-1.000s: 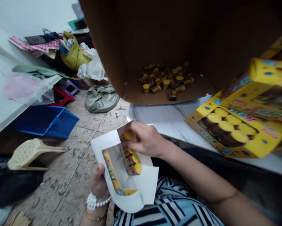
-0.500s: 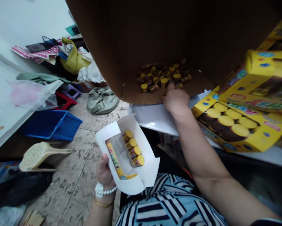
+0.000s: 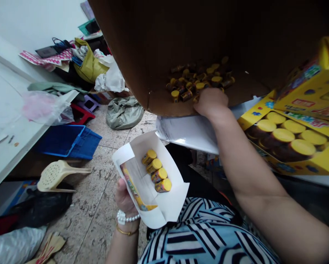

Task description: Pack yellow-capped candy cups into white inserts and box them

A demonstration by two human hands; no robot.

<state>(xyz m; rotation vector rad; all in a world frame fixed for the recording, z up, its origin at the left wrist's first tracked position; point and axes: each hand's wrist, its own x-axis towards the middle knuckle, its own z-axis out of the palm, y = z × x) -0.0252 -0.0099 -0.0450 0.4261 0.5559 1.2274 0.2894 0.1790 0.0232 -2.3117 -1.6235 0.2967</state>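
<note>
My left hand (image 3: 125,196), with a pearl bracelet at the wrist, grips the lower left side of an open white carton (image 3: 174,200). Inside it several small yellow-lidded jars (image 3: 159,175) lie in a row beside a clear window. My right hand (image 3: 212,102) reaches into a large brown cardboard box (image 3: 164,107), at the near edge of a pile of similar little jars (image 3: 200,86). Its fingers are bent down among the jars and mostly hidden, so what they touch or hold cannot be made out.
Yellow display boxes (image 3: 324,161) of yellow-lidded jars are stacked at the right. On the left are a white table (image 3: 4,157), a blue crate (image 3: 84,143) and a cream stool (image 3: 52,176). A grey-green bag (image 3: 125,112) lies on the floor.
The view has shifted, and the display boxes appear farther right. My right hand stays at the pile, its fingers now more hidden. The jars in the white carton sit slightly differently.
</note>
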